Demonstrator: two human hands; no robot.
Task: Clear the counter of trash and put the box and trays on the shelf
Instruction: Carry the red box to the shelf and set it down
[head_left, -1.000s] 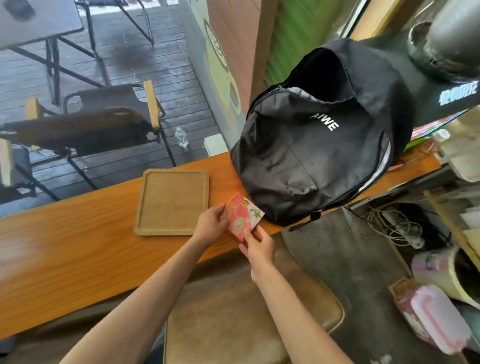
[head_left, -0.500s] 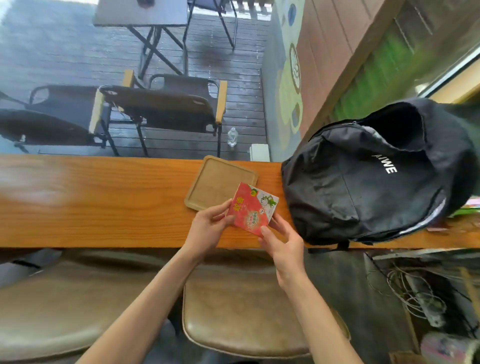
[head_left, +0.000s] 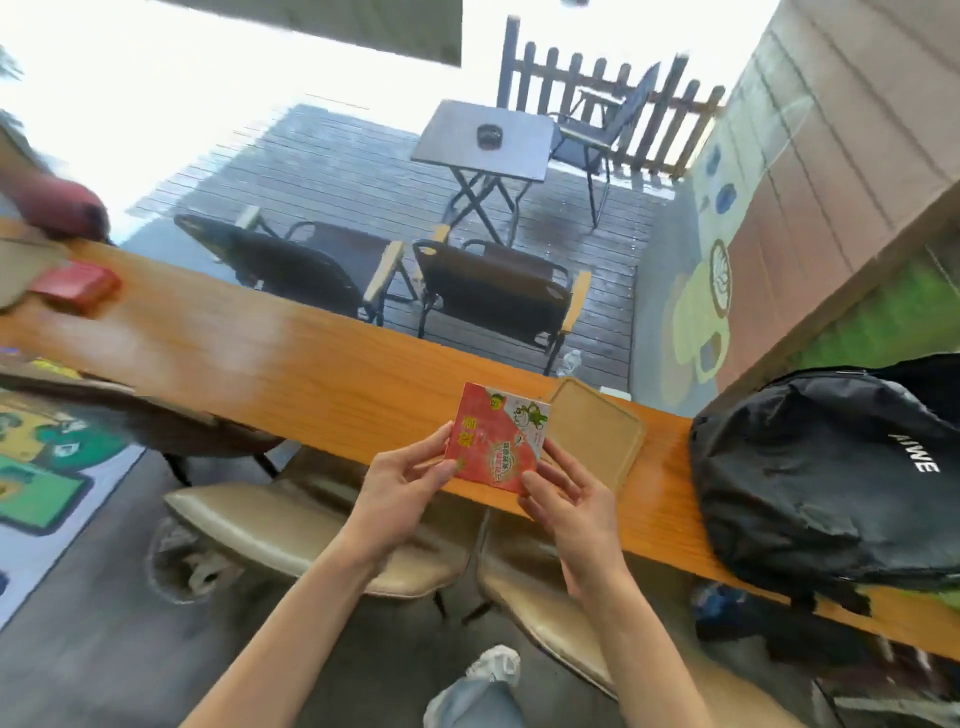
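I hold a flat red and white box (head_left: 496, 439) above the front edge of the long wooden counter (head_left: 291, 364). My left hand (head_left: 402, 480) grips its left side and my right hand (head_left: 569, 493) grips its lower right corner. Just right of the box a square wooden tray (head_left: 602, 441) lies flat on the counter. At the counter's far left, blurred, sit a small red box (head_left: 78, 288) and the edge of a pale tray (head_left: 21, 273).
A black backpack (head_left: 836, 478) slumps on the counter at the right. Two tan padded stools (head_left: 291, 530) stand below the counter in front of me. Beyond the counter is a deck with dark chairs (head_left: 493, 296) and a folding table (head_left: 485, 140).
The view has swung left and up, so the backpack and tray now sit further right. Both hands still hold the red box, lifted slightly higher over the counter edge.
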